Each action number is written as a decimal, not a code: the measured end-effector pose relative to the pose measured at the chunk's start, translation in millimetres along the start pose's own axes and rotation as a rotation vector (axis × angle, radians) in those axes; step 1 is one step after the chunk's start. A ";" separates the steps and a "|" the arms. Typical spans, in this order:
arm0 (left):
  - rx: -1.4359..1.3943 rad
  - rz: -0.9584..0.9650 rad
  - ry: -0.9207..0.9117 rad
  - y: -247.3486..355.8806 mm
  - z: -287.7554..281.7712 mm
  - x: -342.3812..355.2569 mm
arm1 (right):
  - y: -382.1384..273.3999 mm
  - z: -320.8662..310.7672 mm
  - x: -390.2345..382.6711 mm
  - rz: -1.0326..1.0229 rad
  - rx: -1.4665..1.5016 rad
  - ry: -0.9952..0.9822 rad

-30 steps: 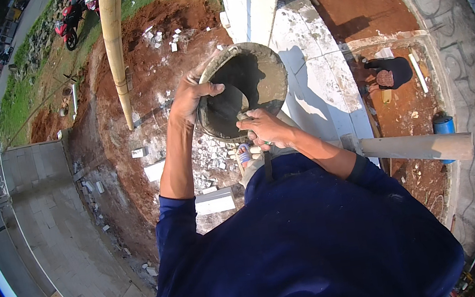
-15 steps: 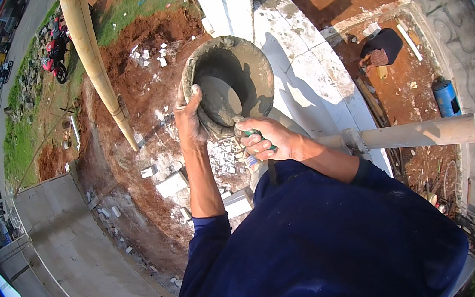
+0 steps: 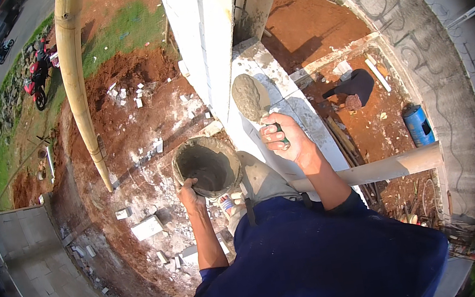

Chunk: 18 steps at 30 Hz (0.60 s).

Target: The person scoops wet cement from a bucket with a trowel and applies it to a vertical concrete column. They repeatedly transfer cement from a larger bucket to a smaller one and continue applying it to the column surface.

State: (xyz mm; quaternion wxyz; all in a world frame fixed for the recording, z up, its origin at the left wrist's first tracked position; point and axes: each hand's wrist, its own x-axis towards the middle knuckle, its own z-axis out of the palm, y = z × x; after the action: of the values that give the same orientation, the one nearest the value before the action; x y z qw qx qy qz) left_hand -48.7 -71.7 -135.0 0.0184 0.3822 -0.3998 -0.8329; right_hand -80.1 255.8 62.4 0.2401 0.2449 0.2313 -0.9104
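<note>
My left hand (image 3: 190, 195) grips the near rim of a round, mortar-crusted bucket (image 3: 233, 176), thumb over the edge. Grey wet mortar (image 3: 208, 174) lies inside it. My right hand (image 3: 289, 135) is closed around the green handle of a trowel (image 3: 266, 91), held out ahead and to the right of the bucket. A lump of wet mortar (image 3: 249, 95) covers most of the trowel's blade. Beneath and beyond the trowel runs the white block wall (image 3: 299, 109).
A bamboo pole (image 3: 75, 80) rises at left, and another pole (image 3: 386, 167) crosses at right. A concrete column (image 3: 254, 9) stands ahead. Far below, a person (image 3: 357, 90) bends near a blue drum (image 3: 418, 125). White block pieces (image 3: 147, 228) litter the red soil.
My right hand has lifted the trowel out of the bucket, loaded with mortar, and moved it right over the wall. The bucket has shifted lower and left in my left hand.
</note>
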 end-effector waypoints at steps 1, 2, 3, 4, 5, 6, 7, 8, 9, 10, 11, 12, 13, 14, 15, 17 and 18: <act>-0.013 0.075 0.000 -1.0 -6.7 -9.4 | -15.9 7.4 6.0 -0.105 -0.037 0.056; 0.041 0.047 0.101 -10.6 -37.3 3.6 | -32.1 14.2 17.0 -0.195 -0.104 0.070; 0.093 0.016 0.204 -21.7 -69.0 17.7 | -47.6 21.4 28.3 -0.284 -0.172 0.086; 0.103 0.027 0.227 -25.0 -75.2 12.4 | -61.7 29.8 38.0 -0.410 -0.270 0.143; 0.111 0.047 0.259 -22.7 -81.6 5.0 | -73.0 42.2 50.0 -0.530 -0.365 0.190; 0.101 0.113 0.255 -21.5 -90.5 -0.3 | -85.7 57.1 62.7 -0.653 -0.459 0.230; 0.095 0.180 0.253 -19.8 -99.9 -4.3 | -99.0 61.6 82.4 -0.724 -0.553 0.256; 0.078 0.165 0.285 -17.8 -106.1 -6.5 | -112.5 57.7 106.9 -0.799 -0.644 0.289; 0.063 0.146 0.312 -17.4 -112.4 -6.5 | -126.7 52.8 136.3 -0.872 -0.779 0.391; 0.050 0.280 0.296 -28.5 -128.3 6.0 | -142.4 42.3 168.9 -0.928 -0.939 0.438; 0.084 0.237 0.324 -37.0 -132.9 18.7 | -179.6 12.7 202.0 -0.915 -1.104 0.525; 0.123 0.195 0.383 -43.4 -148.5 22.9 | -191.5 4.6 218.7 -0.898 -1.123 0.540; 0.157 0.156 0.451 -44.4 -156.1 18.8 | -191.2 8.5 229.0 -0.877 -1.146 0.544; 0.110 0.281 0.447 -51.1 -157.5 14.8 | -193.3 8.2 230.3 -0.944 -1.123 0.501; 0.041 0.294 0.495 -57.5 -173.8 17.4 | -182.6 12.6 229.9 -0.987 -1.097 0.443; -0.089 0.322 0.608 -77.0 -221.9 14.8 | -172.6 -2.9 236.4 -1.166 -1.183 0.442; -0.105 0.124 0.797 -72.7 -209.9 -3.3 | -156.8 -8.3 224.8 -1.176 -1.156 0.489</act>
State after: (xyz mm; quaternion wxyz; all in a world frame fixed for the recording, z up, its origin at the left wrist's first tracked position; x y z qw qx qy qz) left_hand 110.4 -158.0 -263.8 0.2416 0.6488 -0.3407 -0.6361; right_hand -335.6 309.4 -21.6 -0.2403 0.1139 0.7932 -0.5479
